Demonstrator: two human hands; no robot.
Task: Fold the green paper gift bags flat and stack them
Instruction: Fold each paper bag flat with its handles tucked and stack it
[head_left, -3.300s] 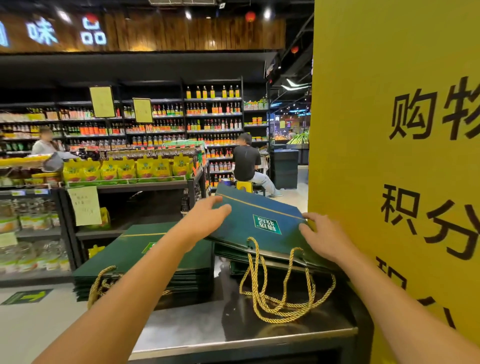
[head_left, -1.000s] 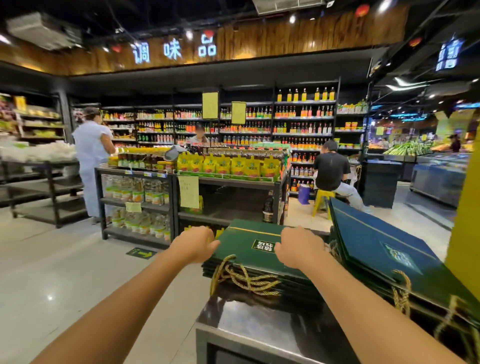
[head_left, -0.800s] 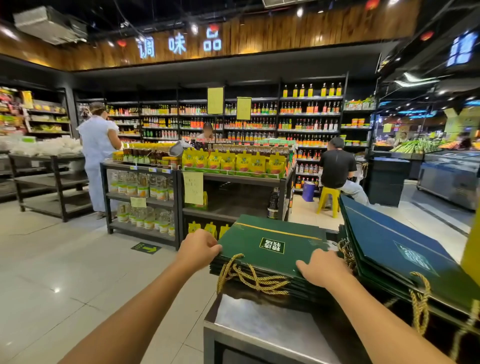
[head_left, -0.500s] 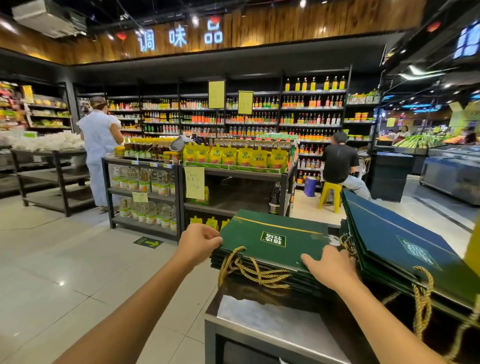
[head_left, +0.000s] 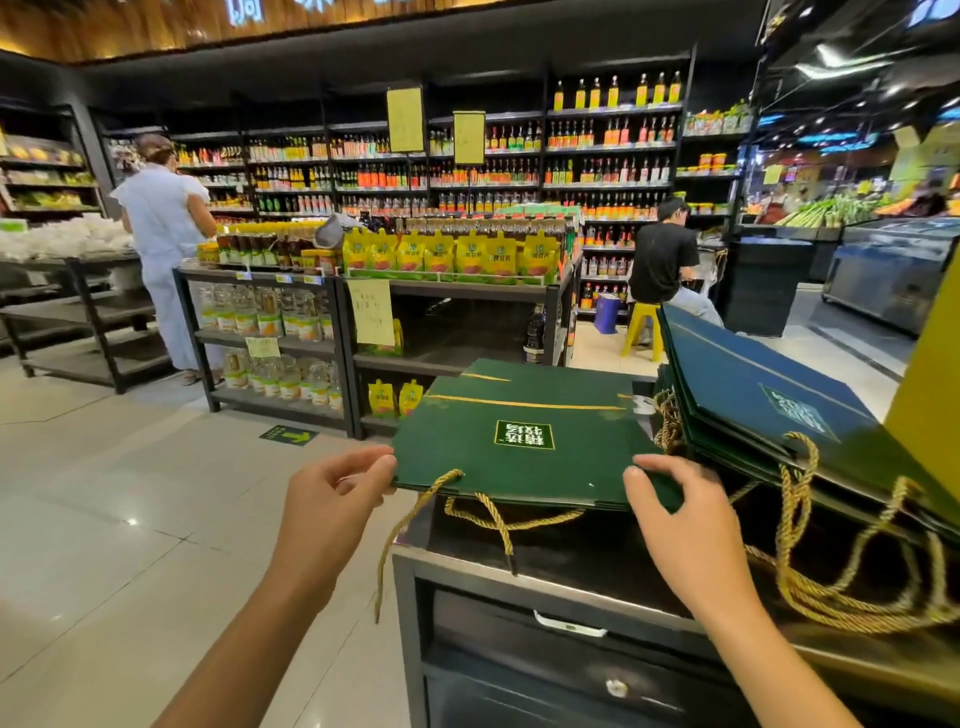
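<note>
Here the left hand (head_left: 332, 499) pinches the near left corner of a flat green bag (head_left: 519, 467), fingers curled at its edge. The right hand (head_left: 685, 519) grips the near right corner the same way, with the thumb lying on the top face. The bag is held level between them, its near edge raised off the black table (head_left: 519, 566); whether its far edge rests on anything cannot be told. Thin layers show along that near edge, so more than one bag may be in the grip. A white-framed label (head_left: 523, 435) sits in the middle of the top face, and a gold line runs near the far edge. Gold cords (head_left: 493, 514) hang from the near edge, one trailing down past the left side of the table.

To the right a stack (head_left: 753, 395) of flat green bags lies tilted, its far end higher, just beside a yellow pillar (head_left: 930, 395). Its own cords (head_left: 795, 545) spill in loops onto the table. A drawer (head_left: 566, 654) is in the table front.

Beyond, a shelf (head_left: 457, 291) carries yellow pouches (head_left: 452, 257). A person in white (head_left: 163, 234) stands at left, and a person in black (head_left: 662, 260) sits on a yellow stool (head_left: 641, 327).
</note>
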